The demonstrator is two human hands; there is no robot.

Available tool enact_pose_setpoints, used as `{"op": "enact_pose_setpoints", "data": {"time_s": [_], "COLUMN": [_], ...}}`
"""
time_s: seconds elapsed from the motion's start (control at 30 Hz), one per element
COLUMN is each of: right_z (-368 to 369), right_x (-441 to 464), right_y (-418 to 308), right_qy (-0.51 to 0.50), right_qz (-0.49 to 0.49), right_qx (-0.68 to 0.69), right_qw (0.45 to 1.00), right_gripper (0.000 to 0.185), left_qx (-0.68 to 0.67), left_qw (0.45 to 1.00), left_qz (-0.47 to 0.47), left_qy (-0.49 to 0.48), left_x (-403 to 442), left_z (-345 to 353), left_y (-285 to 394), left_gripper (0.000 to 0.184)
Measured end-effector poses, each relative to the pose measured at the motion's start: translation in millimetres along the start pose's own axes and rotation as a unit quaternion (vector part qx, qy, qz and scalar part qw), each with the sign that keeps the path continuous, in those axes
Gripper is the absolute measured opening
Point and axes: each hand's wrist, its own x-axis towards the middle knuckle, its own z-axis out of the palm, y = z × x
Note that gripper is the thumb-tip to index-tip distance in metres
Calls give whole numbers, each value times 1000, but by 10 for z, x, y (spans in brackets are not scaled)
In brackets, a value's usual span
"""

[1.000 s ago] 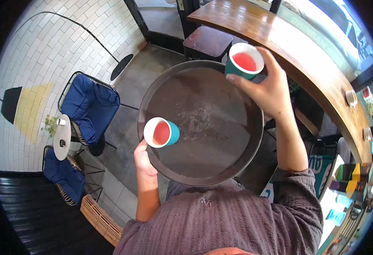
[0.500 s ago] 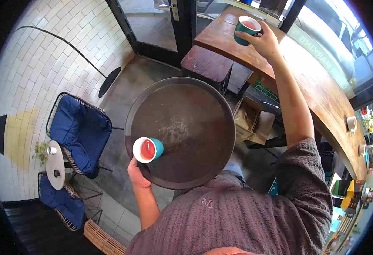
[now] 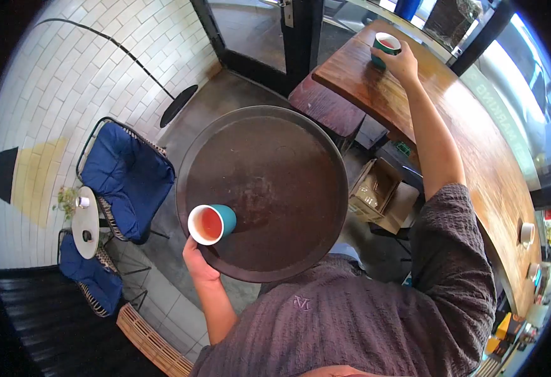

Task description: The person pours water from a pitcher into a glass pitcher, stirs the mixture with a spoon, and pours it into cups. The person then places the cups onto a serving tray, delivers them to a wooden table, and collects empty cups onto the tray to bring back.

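My right hand (image 3: 399,63) is wrapped round a green paper cup (image 3: 385,49) with red drink, at the far end of the wooden counter (image 3: 439,94); the cup appears to be on its surface. A round dark tray (image 3: 275,188) rests on my left hand (image 3: 200,262), which grips its left edge from below, fingers mostly hidden under it. Near that edge, just above my left thumb, a second teal cup (image 3: 211,224) with red drink stands on the tray.
A dark stool (image 3: 327,103) and an open cardboard box (image 3: 379,191) are beside the counter. Two white cups (image 3: 527,234) are further along it. Blue-cushioned chairs (image 3: 126,176) and a small oval table (image 3: 86,220) stand at the left.
My right hand has carried its cup from above the tray out to the counter's far end. The left hand still holds the tray with the other cup on it.
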Motion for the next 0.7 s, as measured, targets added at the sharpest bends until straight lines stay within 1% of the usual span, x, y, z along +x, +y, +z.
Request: {"op": "enact_pose_setpoints", "data": {"time_s": [0.03,0.07,0.13,0.2,0.27,0.33,0.4,0.47,0.53,0.6,0.63,0.67,0.7], "right_z": [-9,6,51,93,84,18,-30,-88,-220,-527,-702,-817,-904], "right_x": [22,48,111,169,200,150,138,121,8,-324,-558,-764,-956], "right_y": [15,40,93,156,180,156,134,101,44,-251,-430,-535,-614], "right_qy": [-5,-11,-11,-12,-28,-42,-61,-2,38,127,137,119,100], "right_qz": [5,10,4,-5,-2,-6,-10,-62,-61,-160,-219,-261,-302], "right_qx": [1,3,6,8,16,50,83,-4,-44,28,67,82,97], "right_qw": [1000,1000,1000,1000,999,998,995,998,996,978,964,955,943], "right_gripper": [84,84,86,87,96,99,102,106,88,102,83,72,62], "left_qx": [-10,-9,-12,-25,-40,-80,-92,-103,-97,-111,-109,-106,-65], "left_qw": [1000,1000,1000,1000,999,997,996,994,994,992,992,992,997], "left_qz": [-6,-1,9,12,17,-19,-18,-18,-21,-27,-29,-32,-23], "left_qy": [26,30,-10,-14,-20,-10,-8,-5,-39,-45,-50,-56,-46], "left_x": [-64,-108,-212,-328,-448,-551,-636,-706,-777,-844,-870,-892,-904], "left_z": [44,79,143,219,292,336,382,418,475,611,654,684,709], "left_y": [-24,-48,-114,-198,-287,-389,-502,-609,-712,-771,-795,-815,-832], "left_gripper": [39,39,39,39,39,39,40,40,41,41,41,41,41]}}
